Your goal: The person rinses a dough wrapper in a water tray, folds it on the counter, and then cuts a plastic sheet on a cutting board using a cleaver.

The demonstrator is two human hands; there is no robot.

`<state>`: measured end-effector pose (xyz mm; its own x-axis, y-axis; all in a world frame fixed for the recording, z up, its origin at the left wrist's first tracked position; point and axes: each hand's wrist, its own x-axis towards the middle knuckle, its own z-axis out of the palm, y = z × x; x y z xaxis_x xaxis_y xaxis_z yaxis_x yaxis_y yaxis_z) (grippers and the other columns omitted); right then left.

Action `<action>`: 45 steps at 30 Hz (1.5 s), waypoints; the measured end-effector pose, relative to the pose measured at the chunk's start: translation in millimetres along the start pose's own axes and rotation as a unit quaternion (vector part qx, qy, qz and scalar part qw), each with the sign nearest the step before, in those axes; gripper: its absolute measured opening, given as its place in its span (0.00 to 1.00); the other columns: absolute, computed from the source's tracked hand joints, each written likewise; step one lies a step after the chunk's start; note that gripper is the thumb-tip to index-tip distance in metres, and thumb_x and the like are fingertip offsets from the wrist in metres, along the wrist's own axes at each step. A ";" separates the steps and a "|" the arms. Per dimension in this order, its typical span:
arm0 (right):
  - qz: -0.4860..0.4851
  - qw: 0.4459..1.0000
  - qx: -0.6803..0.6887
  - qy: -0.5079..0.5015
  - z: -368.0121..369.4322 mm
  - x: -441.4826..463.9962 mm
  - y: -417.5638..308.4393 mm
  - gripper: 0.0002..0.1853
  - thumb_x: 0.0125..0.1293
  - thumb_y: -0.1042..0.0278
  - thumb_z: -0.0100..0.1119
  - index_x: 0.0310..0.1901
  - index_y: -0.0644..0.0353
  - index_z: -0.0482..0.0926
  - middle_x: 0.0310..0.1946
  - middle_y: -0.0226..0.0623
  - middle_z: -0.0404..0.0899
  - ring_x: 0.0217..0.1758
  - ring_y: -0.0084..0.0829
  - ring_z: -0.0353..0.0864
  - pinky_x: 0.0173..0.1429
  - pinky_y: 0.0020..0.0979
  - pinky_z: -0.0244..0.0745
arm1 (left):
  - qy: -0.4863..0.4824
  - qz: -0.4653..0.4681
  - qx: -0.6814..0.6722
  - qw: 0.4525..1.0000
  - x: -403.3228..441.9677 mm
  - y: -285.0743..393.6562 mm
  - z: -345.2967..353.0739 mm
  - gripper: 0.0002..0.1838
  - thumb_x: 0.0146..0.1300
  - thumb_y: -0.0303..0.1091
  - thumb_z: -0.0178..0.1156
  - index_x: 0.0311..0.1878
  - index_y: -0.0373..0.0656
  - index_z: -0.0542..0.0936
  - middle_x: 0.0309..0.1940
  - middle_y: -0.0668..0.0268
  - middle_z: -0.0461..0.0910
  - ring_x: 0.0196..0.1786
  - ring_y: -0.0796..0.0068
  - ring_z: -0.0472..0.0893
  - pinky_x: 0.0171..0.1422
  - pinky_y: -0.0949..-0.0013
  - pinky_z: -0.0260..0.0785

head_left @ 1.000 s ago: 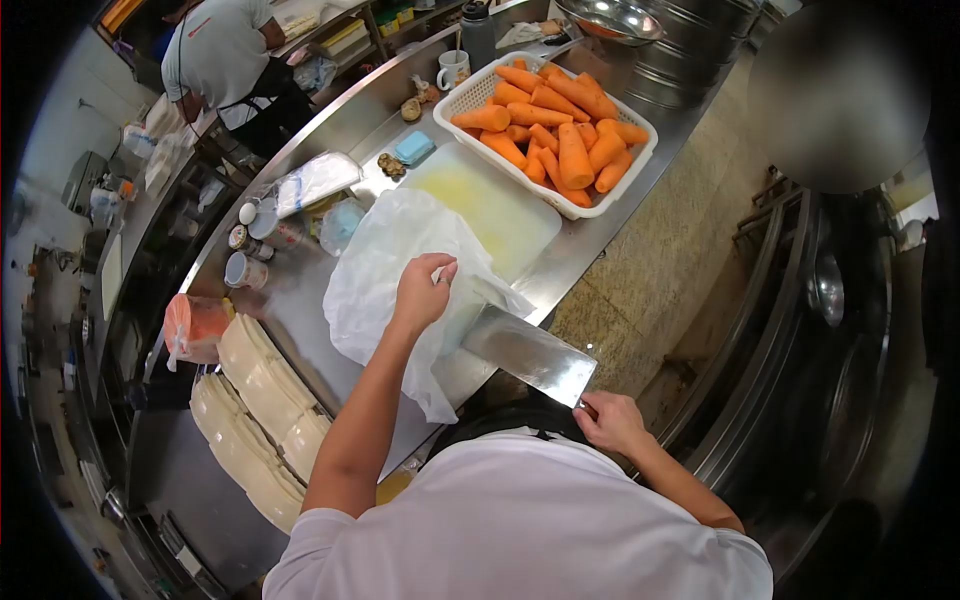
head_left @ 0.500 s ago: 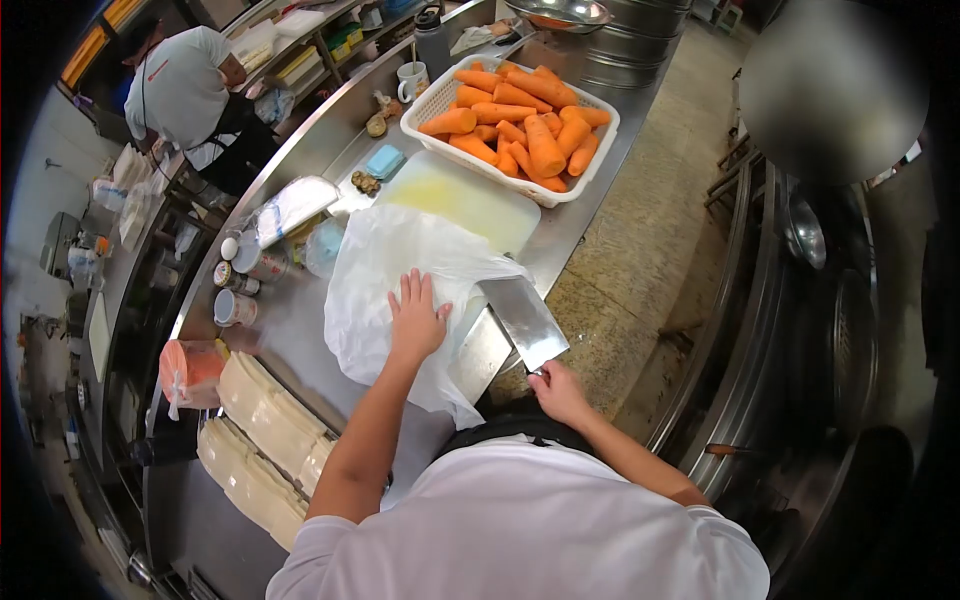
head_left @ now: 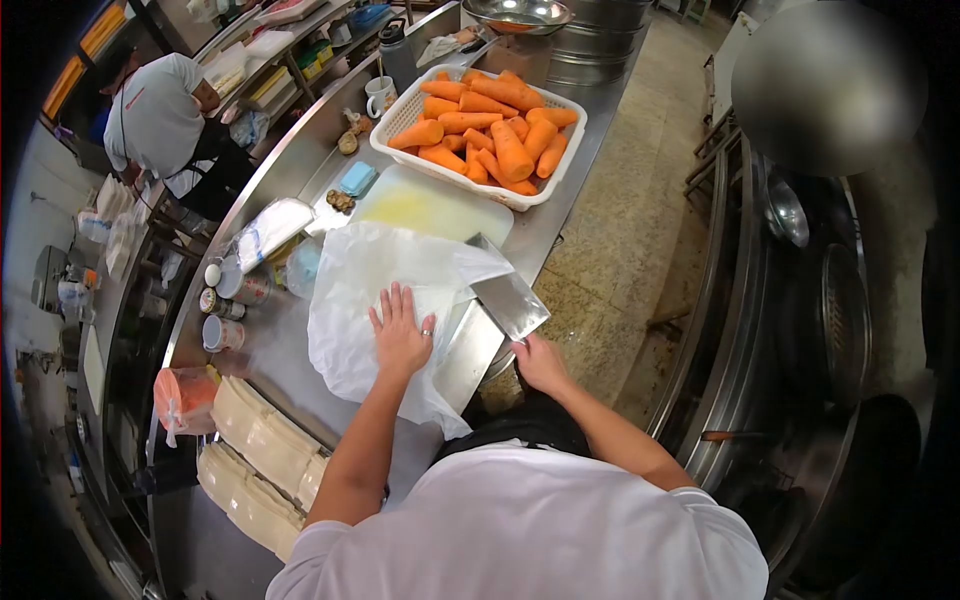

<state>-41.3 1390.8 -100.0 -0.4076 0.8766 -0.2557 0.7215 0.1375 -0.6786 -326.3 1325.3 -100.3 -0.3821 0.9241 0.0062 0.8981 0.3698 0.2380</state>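
Observation:
My left hand [head_left: 402, 335] lies flat with fingers spread on a white plastic sheet [head_left: 345, 290] on the steel counter. In my right hand [head_left: 541, 362] is the handle of a wide-bladed cleaver [head_left: 508, 298]. The blade's far end touches or overlaps the sheet's right edge. Beyond the sheet is a white cutting board [head_left: 480, 208] with a yellow stain. A white basket [head_left: 523, 200] full of peeled carrots [head_left: 512, 150] stands behind the board. What lies under the sheet is hidden.
Jars [head_left: 222, 334], a plastic-wrapped packet [head_left: 270, 232] and a blue sponge [head_left: 357, 179] are along the counter's left side. Pale slabs [head_left: 265, 430] and an orange bag [head_left: 187, 400] lie nearer. A mug [head_left: 380, 97] and bottle [head_left: 397, 58] stand behind. Another person [head_left: 160, 115] bends over a far-left worktop.
My left hand has gone from curled above the sheet to flat on it. The cleaver in my right hand has swung inward, its blade now against the sheet's edge. The view has shifted.

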 end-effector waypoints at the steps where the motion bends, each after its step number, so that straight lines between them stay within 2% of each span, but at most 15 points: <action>1: -0.010 1.000 0.000 0.004 -12.1 -7.4 12.1 0.20 0.75 0.53 0.59 0.51 0.65 0.82 0.42 0.61 0.86 0.48 0.64 0.84 0.51 0.55 0.78 | -0.007 0.004 0.003 1.000 0.2 0.2 -2.2 0.42 0.78 0.56 0.49 0.83 0.36 0.56 0.87 0.51 0.49 0.88 0.47 0.45 0.88 0.36 0.32; 3: -0.011 0.999 0.015 0.042 -35.7 -34.8 40.6 0.21 0.76 0.53 0.59 0.51 0.68 0.82 0.41 0.64 0.85 0.48 0.65 0.85 0.53 0.58 0.79 | -0.022 0.010 0.009 1.000 -0.4 -1.7 -6.6 0.42 0.78 0.56 0.49 0.84 0.36 0.55 0.86 0.51 0.49 0.88 0.46 0.44 0.88 0.36 0.33; 6: 0.146 0.972 -0.032 0.182 -100.7 -68.0 107.6 0.21 0.77 0.53 0.57 0.47 0.67 0.82 0.36 0.62 0.84 0.43 0.64 0.85 0.45 0.52 0.79 | -0.016 0.017 -0.001 1.000 -1.1 -3.3 -7.8 0.43 0.77 0.56 0.50 0.84 0.35 0.54 0.86 0.50 0.49 0.88 0.45 0.44 0.88 0.35 0.32; 9: 0.083 0.970 -0.074 0.214 -152.8 -113.7 146.1 0.19 0.78 0.55 0.57 0.39 0.68 0.76 0.29 0.60 0.80 0.36 0.64 0.82 0.39 0.53 0.74 | -0.031 0.025 -0.013 0.999 3.7 -9.4 -7.2 0.45 0.73 0.54 0.59 0.83 0.38 0.56 0.86 0.49 0.50 0.88 0.45 0.46 0.87 0.34 0.32; 12: 0.093 0.980 -0.065 0.162 -163.7 -124.0 151.8 0.18 0.77 0.57 0.58 0.39 0.67 0.75 0.30 0.60 0.80 0.37 0.65 0.82 0.40 0.55 0.73 | 0.011 -0.001 -0.037 0.999 14.2 6.9 -34.3 0.43 0.65 0.49 0.68 0.79 0.40 0.65 0.81 0.48 0.60 0.85 0.44 0.56 0.86 0.35 0.39; 15: 0.081 0.989 -0.056 0.108 -156.5 -111.5 136.7 0.16 0.76 0.58 0.60 0.40 0.65 0.77 0.33 0.61 0.82 0.40 0.66 0.81 0.43 0.58 0.73 | 0.088 0.033 -0.064 0.994 24.7 41.2 -50.4 0.38 0.59 0.45 0.73 0.71 0.43 0.73 0.74 0.50 0.69 0.78 0.47 0.66 0.82 0.36 0.49; 18: 0.043 0.995 -0.071 0.050 -152.8 -94.7 117.4 0.16 0.74 0.57 0.62 0.40 0.65 0.78 0.32 0.59 0.82 0.40 0.64 0.82 0.43 0.57 0.75 | 0.064 0.047 -0.053 0.995 38.9 77.3 -52.0 0.26 0.58 0.44 0.73 0.59 0.45 0.83 0.62 0.53 0.80 0.68 0.50 0.75 0.76 0.39 0.56; 21: -0.011 0.997 -0.082 0.007 -155.2 -80.5 110.1 0.16 0.73 0.57 0.63 0.40 0.64 0.78 0.31 0.56 0.82 0.38 0.62 0.83 0.42 0.54 0.75 | -0.017 -0.004 -0.024 1.000 59.1 64.2 -26.0 0.17 0.60 0.44 0.73 0.49 0.47 0.89 0.50 0.54 0.86 0.57 0.54 0.83 0.75 0.38 0.57; 24: -0.039 0.994 -0.090 -0.052 -168.5 -70.3 99.4 0.15 0.73 0.56 0.63 0.40 0.63 0.79 0.32 0.56 0.83 0.40 0.62 0.83 0.43 0.54 0.76 | -0.008 -0.059 -0.110 0.992 58.3 60.9 -38.9 0.10 0.60 0.41 0.74 0.38 0.46 0.91 0.37 0.57 0.89 0.47 0.56 0.86 0.71 0.45 0.64; 27: -0.082 0.984 -0.116 -0.110 -183.8 -55.5 84.1 0.16 0.73 0.55 0.63 0.40 0.62 0.79 0.34 0.55 0.83 0.41 0.62 0.83 0.44 0.55 0.76 | 0.049 -0.087 -0.228 0.968 53.7 54.4 -51.7 0.09 0.60 0.38 0.75 0.36 0.44 0.91 0.34 0.58 0.89 0.44 0.58 0.86 0.66 0.54 0.70; 30: -0.132 0.967 -0.142 -0.163 -193.9 -38.2 67.3 0.16 0.73 0.54 0.62 0.41 0.62 0.80 0.35 0.55 0.84 0.41 0.61 0.83 0.44 0.55 0.77 | 0.121 -0.103 -0.289 0.944 50.9 57.8 -63.0 0.07 0.59 0.36 0.76 0.33 0.43 0.91 0.33 0.59 0.90 0.43 0.58 0.86 0.61 0.62 0.73; 33: -0.171 0.951 -0.159 -0.201 -191.8 -19.6 53.1 0.17 0.74 0.52 0.60 0.42 0.61 0.81 0.37 0.54 0.85 0.43 0.61 0.84 0.46 0.57 0.77 | 0.175 -0.058 -0.262 0.947 44.9 64.8 -73.2 0.06 0.60 0.36 0.75 0.35 0.44 0.91 0.34 0.60 0.90 0.44 0.59 0.86 0.66 0.57 0.70; 36: -0.194 0.940 -0.178 -0.217 -175.4 3.7 30.1 0.18 0.75 0.50 0.58 0.45 0.59 0.82 0.39 0.54 0.86 0.45 0.62 0.85 0.49 0.58 0.79 | 0.150 -0.020 -0.238 0.959 36.2 67.4 -77.7 0.05 0.63 0.36 0.73 0.37 0.48 0.91 0.38 0.64 0.90 0.48 0.62 0.85 0.73 0.44 0.61; 39: -0.207 0.931 -0.197 -0.228 -153.1 27.8 2.1 0.19 0.76 0.49 0.57 0.47 0.61 0.82 0.40 0.56 0.86 0.46 0.62 0.85 0.51 0.58 0.79 | 0.166 0.024 -0.227 0.959 29.3 66.7 -71.6 0.05 0.64 0.37 0.72 0.36 0.49 0.91 0.37 0.67 0.90 0.49 0.63 0.85 0.75 0.41 0.59; 45: -0.201 0.934 -0.214 -0.204 -104.3 55.3 -43.8 0.22 0.77 0.48 0.56 0.47 0.64 0.82 0.42 0.59 0.87 0.48 0.63 0.86 0.52 0.59 0.80 | 0.111 0.116 -0.138 0.977 5.6 74.2 -82.5 0.11 0.64 0.36 0.71 0.49 0.53 0.89 0.51 0.69 0.89 0.59 0.59 0.82 0.77 0.38 0.57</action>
<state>-37.1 1481.4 -12.6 -0.8094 0.4790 -0.3397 0.5872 0.6653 -0.4610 -279.7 1349.9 -2.5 -0.2395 0.9252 0.2945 0.8853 0.0836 0.4575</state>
